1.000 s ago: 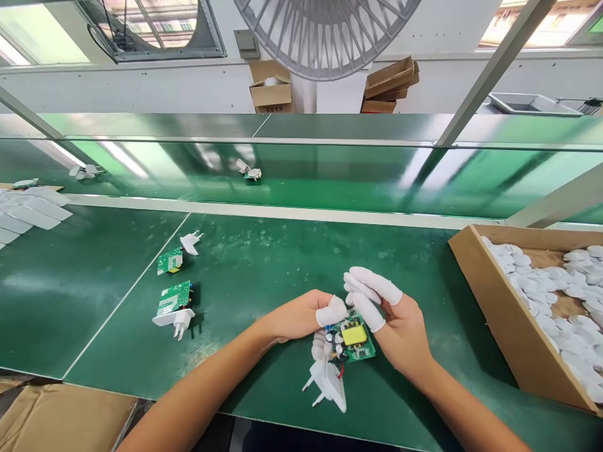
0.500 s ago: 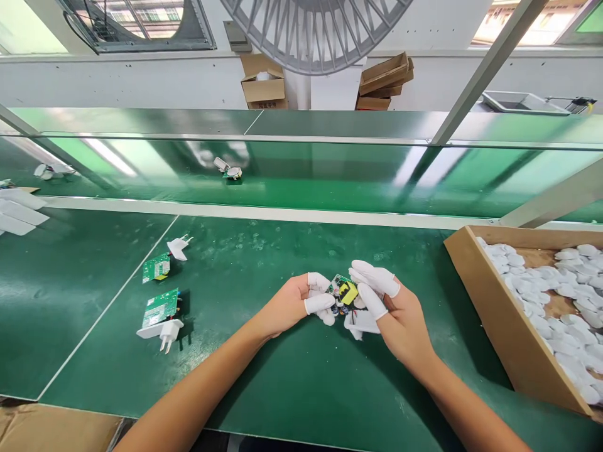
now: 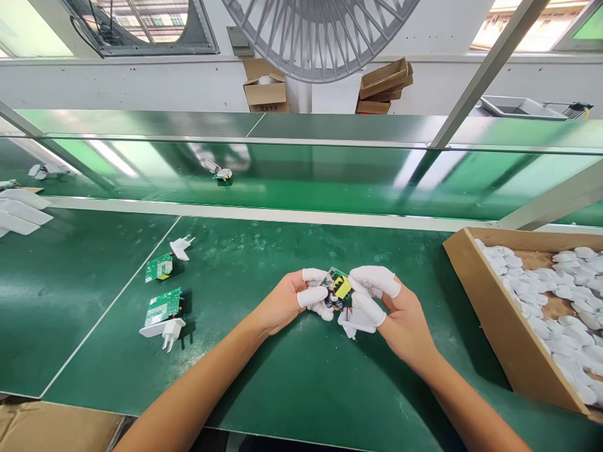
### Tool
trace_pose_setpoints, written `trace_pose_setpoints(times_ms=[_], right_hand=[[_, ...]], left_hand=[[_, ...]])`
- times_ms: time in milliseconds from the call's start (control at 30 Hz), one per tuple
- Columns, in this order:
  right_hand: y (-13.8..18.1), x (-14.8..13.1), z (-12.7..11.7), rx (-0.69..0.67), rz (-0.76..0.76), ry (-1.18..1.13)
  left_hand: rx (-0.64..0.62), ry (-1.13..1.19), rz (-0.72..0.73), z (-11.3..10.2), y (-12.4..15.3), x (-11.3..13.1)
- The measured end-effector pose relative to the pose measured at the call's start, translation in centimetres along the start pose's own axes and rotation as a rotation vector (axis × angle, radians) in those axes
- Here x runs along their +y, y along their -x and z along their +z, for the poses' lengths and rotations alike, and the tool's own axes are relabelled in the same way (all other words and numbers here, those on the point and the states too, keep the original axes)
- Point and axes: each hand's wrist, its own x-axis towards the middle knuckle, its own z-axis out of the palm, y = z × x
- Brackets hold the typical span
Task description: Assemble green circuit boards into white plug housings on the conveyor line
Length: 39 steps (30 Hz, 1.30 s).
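While between fingers [image 3: 374, 281], a circuit board [image 3: 340, 284]

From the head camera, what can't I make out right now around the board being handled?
Head view, green circuit board: mostly covered by white finger cots on the left hand and right hand; underside out of sight.
Head view, white plastic plug housing: whether the board sits in it, hidden by those fingers.
Head view, board component markings: too small.
Head view, brown cardboard tray: cut off by the right edge.
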Motion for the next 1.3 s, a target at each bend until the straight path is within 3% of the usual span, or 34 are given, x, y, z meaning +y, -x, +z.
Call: trace_pose_setpoints(times_ms=[300, 500, 800, 1000, 1167, 1300], right_hand=[[-0.1, -0.4, -0.3, -0.065, 0.170, -0.215], [-0.5, -0.2, -1.0, -0.118, 0.080, -0.174], [-0.4, 0.0, -0.5, -0.004, -0.059, 0.111], [0.0, 0.3, 0.3, 0.027, 0.038, 0.091], [-0.1, 0.1, 0.2, 0.033, -0.148, 0.194], [-0.2, -0.1, 0.4, 0.032, -0.193, 0.137]], left_hand=[[-0.035, -0.179, 0.042, -0.3, 0.1, 0.2], [-0.056, -0.174, 0.041, -0.3, 0.3, 0.3], [-0.050, -0.219, 0.066, 0.4, 0.2, -0.6], [0.011, -0.347, 0.025, 1.2, 0.5, -0.5], [0.062, -0.317, 0.074, 1.4, 0.7, -0.2], [0.045, -0.315, 0.070, 1.3, 0.9, -0.3]])
